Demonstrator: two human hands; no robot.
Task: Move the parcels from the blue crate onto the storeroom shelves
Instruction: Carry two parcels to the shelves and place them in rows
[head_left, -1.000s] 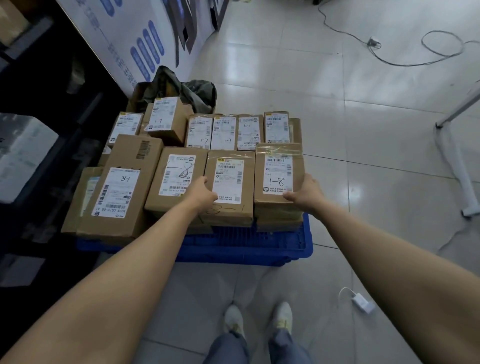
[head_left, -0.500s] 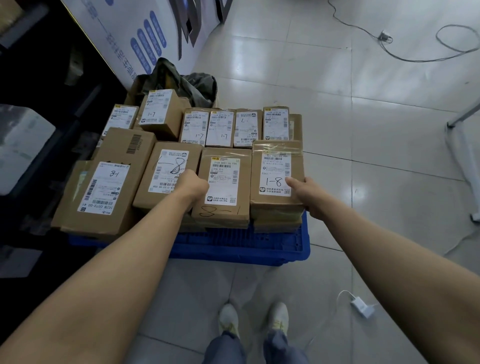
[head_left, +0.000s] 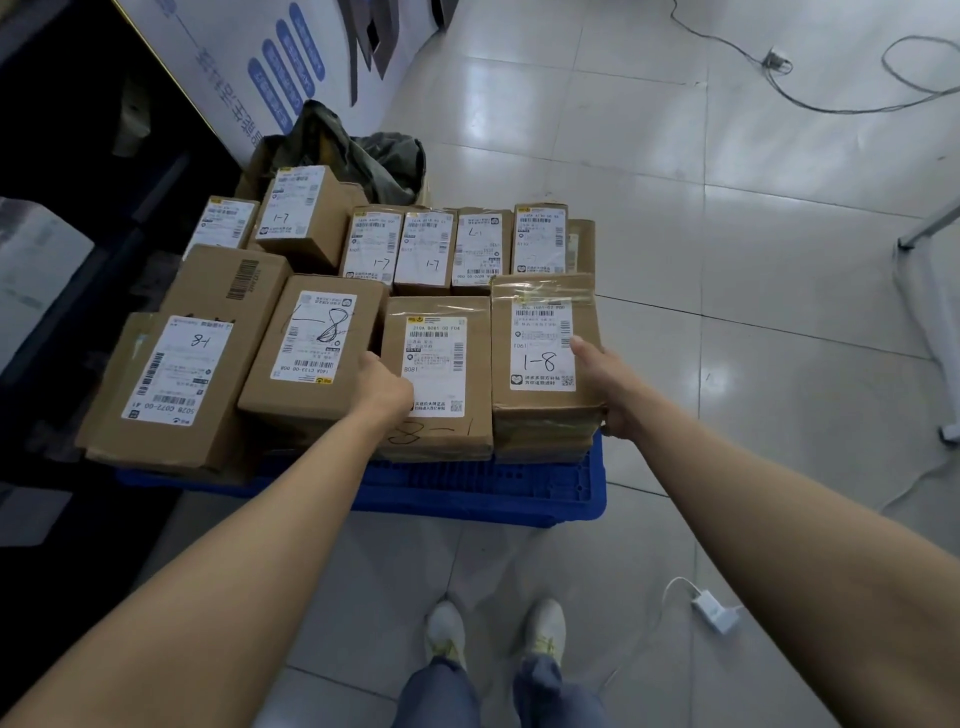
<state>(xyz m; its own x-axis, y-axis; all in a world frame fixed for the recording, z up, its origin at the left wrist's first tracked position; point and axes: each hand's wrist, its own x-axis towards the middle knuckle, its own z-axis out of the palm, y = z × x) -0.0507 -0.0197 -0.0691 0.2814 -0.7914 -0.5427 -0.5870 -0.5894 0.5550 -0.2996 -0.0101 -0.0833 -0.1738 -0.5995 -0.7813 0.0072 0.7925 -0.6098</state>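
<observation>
Gripping edge of 1-8 parcel (head_left: 537, 332) with right hand (head_left: 609, 385), left hand (head_left: 385, 387) at middle parcel (head_left: 440, 353), grip hidden, open floor (head_left: 769, 395) rightward

At least twelve parcels (head_left: 545, 348) show in one crate (head_left: 467, 493), beside one bag (head_left: 374, 156), one charger (head_left: 714, 613), two shoes (head_left: 444, 631), one left hand (head_left: 384, 387) and one right hand (head_left: 602, 384).

Tiled floor (head_left: 727, 260), as you see it looking down. Directly on it: a blue crate (head_left: 483, 493) just ahead of your shoes (head_left: 447, 631), loaded with taped parcels (head_left: 171, 374) that rise above its rim. An open carton (head_left: 260, 166) holding dark green cloth stands just behind the crate. A white adapter (head_left: 716, 614) with its lead lies near your right foot. A looped cable (head_left: 831, 106) lies far right, and a white stand (head_left: 930, 228) is at the right edge.
</observation>
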